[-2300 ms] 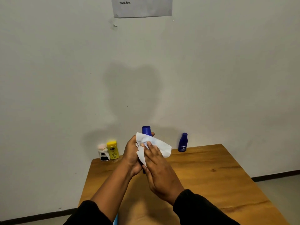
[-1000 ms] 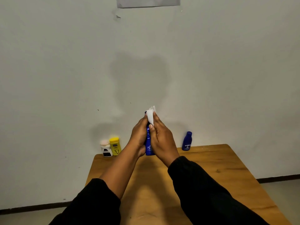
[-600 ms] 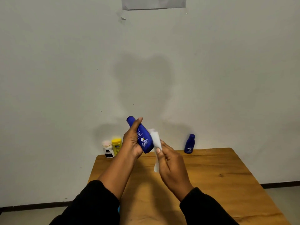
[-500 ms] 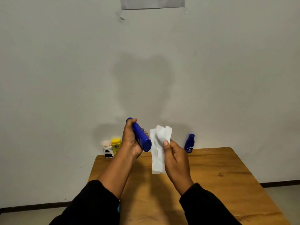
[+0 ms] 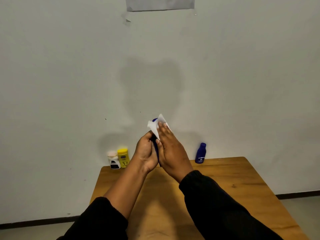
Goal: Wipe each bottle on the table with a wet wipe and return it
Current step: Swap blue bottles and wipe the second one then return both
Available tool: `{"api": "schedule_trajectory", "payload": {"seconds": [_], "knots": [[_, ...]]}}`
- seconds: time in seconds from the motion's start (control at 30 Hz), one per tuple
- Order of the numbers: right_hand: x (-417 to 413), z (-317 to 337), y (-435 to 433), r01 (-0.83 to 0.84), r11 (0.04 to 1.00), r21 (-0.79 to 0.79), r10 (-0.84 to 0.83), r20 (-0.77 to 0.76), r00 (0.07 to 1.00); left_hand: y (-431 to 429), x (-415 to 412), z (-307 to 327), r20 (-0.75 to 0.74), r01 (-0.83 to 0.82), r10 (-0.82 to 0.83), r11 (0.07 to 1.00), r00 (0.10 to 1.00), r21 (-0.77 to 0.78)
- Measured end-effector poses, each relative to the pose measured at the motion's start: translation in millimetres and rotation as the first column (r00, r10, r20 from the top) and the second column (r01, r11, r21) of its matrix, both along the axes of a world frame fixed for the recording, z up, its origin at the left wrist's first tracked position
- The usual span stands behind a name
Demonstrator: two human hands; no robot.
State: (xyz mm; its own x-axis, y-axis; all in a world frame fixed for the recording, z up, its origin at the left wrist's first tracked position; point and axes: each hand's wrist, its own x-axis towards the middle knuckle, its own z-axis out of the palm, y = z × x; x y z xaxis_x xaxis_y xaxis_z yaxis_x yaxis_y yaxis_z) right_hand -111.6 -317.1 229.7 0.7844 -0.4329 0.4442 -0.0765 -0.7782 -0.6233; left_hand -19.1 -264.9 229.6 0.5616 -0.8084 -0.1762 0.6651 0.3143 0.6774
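My left hand (image 5: pixel 146 152) grips a tall blue bottle (image 5: pixel 156 149), held upright above the wooden table (image 5: pixel 225 184). Only a thin strip of the bottle and its cap tip show between my palms. My right hand (image 5: pixel 170 149) presses a white wet wipe (image 5: pixel 155 126) against the bottle's upper part. At the back left of the table stand a yellow bottle (image 5: pixel 123 158) and a small white bottle with a black label (image 5: pixel 113 160). A small dark blue bottle (image 5: pixel 200 153) stands at the back, right of my hands.
The table stands against a plain white wall. A sheet of paper (image 5: pixel 160 3) is taped high on the wall. The floor (image 5: pixel 301 207) shows to the right of the table, with a dark skirting line along the wall.
My hands were apart, the bottle tilted in the left and the wipe hanging from the right. Now the bottle stands upright and the right hand presses the wipe on it.
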Motion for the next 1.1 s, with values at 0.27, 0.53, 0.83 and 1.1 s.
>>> {"api": "schedule_trajectory", "payload": {"seconds": [0.27, 0.53, 0.83, 1.1], "knots": [[-5.3, -19.1, 2.8, -0.035, 0.984, 0.172, 0.026, 0.056, 0.998, 3.0, 7.3, -1.6, -0.027, -0.095, 0.098, 0.992, 0.995, 0.08], [-8.1, -7.1, 2.3, -0.006, 0.891, 0.454, -0.072, 0.153, 0.986, -5.9, -7.3, 2.8, 0.015, -0.064, 0.063, 0.988, 0.998, 0.141], [-37.7, -33.5, 17.6, -0.035, 0.74, 0.671, -0.174, 0.242, 0.955, -1.1, 15.4, 5.3, -0.178, -0.267, 0.326, 0.918, 0.929, 0.292], [-26.1, -26.5, 7.7, 0.043, 0.996, -0.073, -0.03, 0.171, 0.985, -9.5, -3.7, 16.4, -0.221, -0.136, 0.233, 0.914, 0.947, 0.381]]}}
